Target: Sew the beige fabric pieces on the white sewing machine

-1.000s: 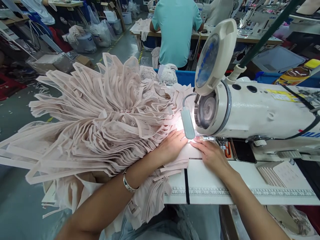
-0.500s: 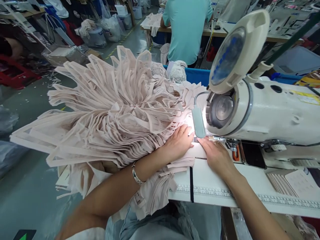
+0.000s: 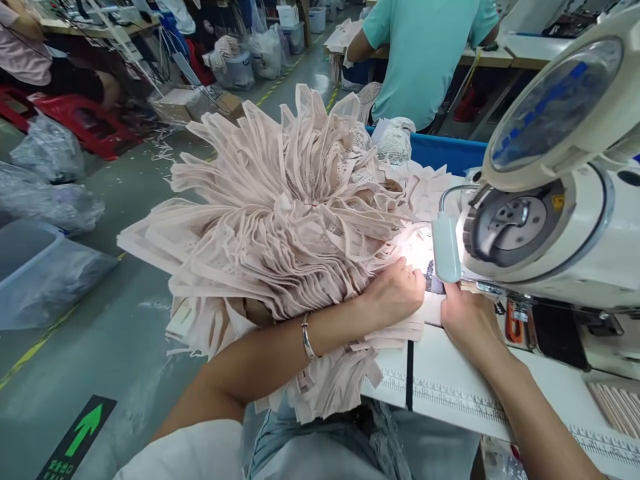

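My left hand (image 3: 400, 292) is curled at the lit edge of the fabric, its fingers closed on pale pink fabric (image 3: 417, 243) left of the sewing machine (image 3: 545, 233). Low beside the machine's needle area is my right hand (image 3: 467, 323), its fingers partly hidden by the small lamp (image 3: 446, 248) and the machine head. Between the hands shows a small dark, greyish-purple patch (image 3: 434, 279); I cannot tell what it is. A large fanned heap of pale pink garment pieces (image 3: 280, 233), with sheer edges, spreads left of the machine and under my left forearm.
A ruler strip (image 3: 450, 395) runs along the table's front edge. Stacked pale strips (image 3: 617, 403) lie at the right. Behind the heap is a blue bin (image 3: 445, 155), and beyond it sits a person in a turquoise shirt (image 3: 425, 60). Plastic bags (image 3: 50, 150) lie on the floor.
The view has swung left, so the scene sits further right. My left hand has gone from flatter to curled. Parts in the machine's round end, blurred before, now look sharp.
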`<state>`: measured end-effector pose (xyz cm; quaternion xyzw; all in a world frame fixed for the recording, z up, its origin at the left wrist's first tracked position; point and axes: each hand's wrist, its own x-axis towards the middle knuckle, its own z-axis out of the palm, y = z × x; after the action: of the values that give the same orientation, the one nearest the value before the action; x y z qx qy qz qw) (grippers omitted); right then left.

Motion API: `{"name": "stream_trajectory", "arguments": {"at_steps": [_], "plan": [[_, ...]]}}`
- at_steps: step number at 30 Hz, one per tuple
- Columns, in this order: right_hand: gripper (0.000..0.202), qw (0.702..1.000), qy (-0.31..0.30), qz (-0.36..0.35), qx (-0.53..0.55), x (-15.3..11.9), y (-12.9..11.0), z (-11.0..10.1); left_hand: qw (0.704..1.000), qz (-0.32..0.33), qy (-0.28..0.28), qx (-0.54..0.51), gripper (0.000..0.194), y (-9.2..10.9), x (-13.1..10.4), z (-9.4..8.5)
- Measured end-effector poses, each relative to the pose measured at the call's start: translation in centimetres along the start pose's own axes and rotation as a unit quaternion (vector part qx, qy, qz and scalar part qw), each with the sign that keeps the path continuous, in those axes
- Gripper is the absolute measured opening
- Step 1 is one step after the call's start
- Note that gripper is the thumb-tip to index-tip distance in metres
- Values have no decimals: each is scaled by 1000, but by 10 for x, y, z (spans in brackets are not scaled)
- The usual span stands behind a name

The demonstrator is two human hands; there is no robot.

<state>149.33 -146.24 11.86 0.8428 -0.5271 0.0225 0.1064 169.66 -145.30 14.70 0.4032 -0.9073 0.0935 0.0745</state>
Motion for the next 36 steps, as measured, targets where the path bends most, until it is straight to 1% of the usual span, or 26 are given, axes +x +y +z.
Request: {"name": "stream_trajectory", "arguments": {"at_steps": [2,3,5,7,11,14,17,21,29,33,36], "plan": [[36,1000,-4,10,-7,1,0,-2,999,-25,11,-33,20,-3,3,5],[34,1000,-6,7,-4,1,0,-2,997,-38,8,-63,17,-5,5,7],[35,1000,-10,-16,11,-2,0,-4,990,-55,-13,-127,21,-11,9,11],[37,999,0,-39,31,-5,-1,-4,983,-62,-31,-170,26,-15,11,15],[42,996,62,-43,57,-13,-3,-2,980,-47,-26,-193,26,-18,11,20],[44,991,106,-46,67,-18,-2,3,980,-41,-21,-195,23,-18,11,18],[47,986,120,-64,91,-22,2,8,980,-39,-25,-196,19,-17,11,13],[49,987,99,-65,112,-24,5,11,977,-46,-24,-207,14,-16,11,10],[57,990,54,-38,124,-27,4,14,982,-39,15,-184,10,-14,11,14],[56,991,43,-22,129,-27,3,16,983,-47,26,-176,9,-12,11,16],[53,991,41,-11,128,-26,2,16,983,-49,22,-175,9,-12,10,17]]}}
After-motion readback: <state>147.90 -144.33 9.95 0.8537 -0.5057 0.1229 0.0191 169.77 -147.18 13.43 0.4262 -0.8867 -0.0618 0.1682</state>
